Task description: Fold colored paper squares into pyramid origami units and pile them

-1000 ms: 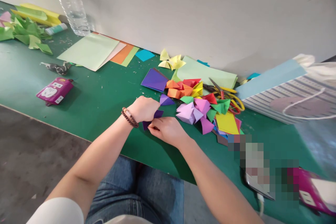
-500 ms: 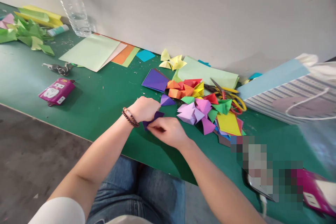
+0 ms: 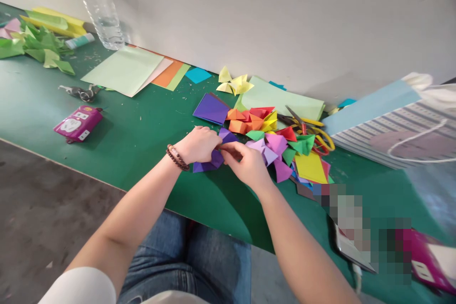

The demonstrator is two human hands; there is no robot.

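One folded purple paper [image 3: 207, 166], between left hand [image 3: 197, 145] and right hand [image 3: 247, 164], touching both

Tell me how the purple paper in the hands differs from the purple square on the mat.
The folded purple paper is creased into angular points, while the purple paper square lies flat with straight edges. The folded one is held between the left hand and right hand, partly hidden; the square rests untouched on the green mat, fully visible. Both are deep purple paper.

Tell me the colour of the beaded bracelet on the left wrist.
The beaded bracelet is dark reddish-brown, best seen in the head view.
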